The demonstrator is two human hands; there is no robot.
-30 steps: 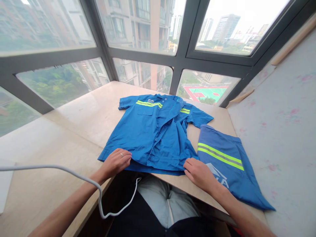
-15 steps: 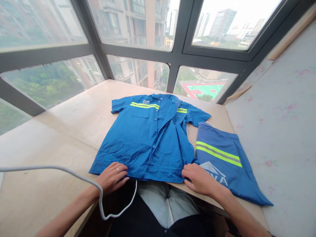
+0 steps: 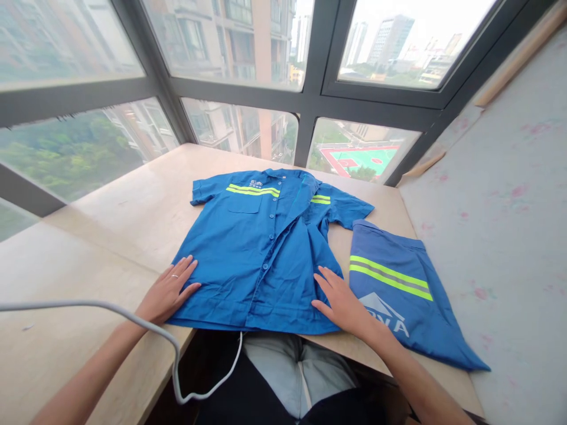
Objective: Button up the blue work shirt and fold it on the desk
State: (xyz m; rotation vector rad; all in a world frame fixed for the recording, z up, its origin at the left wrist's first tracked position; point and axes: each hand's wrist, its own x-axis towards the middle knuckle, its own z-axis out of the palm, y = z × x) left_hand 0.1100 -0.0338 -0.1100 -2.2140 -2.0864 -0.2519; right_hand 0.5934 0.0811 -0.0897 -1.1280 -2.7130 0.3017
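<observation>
Across the middle of the frame lies the shirt (image 3: 230, 248), blue creased cloth; its right-side front folds back and hides part of its yellow-grey stripe. Left hand (image 3: 169, 289) and right hand (image 3: 340, 300) rest on its lower corners, fingers spread, gripping nothing. At lower right, the forearm covers some of the folded garment's (image 3: 390, 254) pale letters. The smooth white cable (image 3: 175, 348) runs off the left edge.

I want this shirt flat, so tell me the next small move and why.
Probably smooth the shirt outward with the right hand: folds run down the front panel beside it, its fingers lie spread on the cloth, and the left hand, at the opposite edge, could steady it.
</observation>
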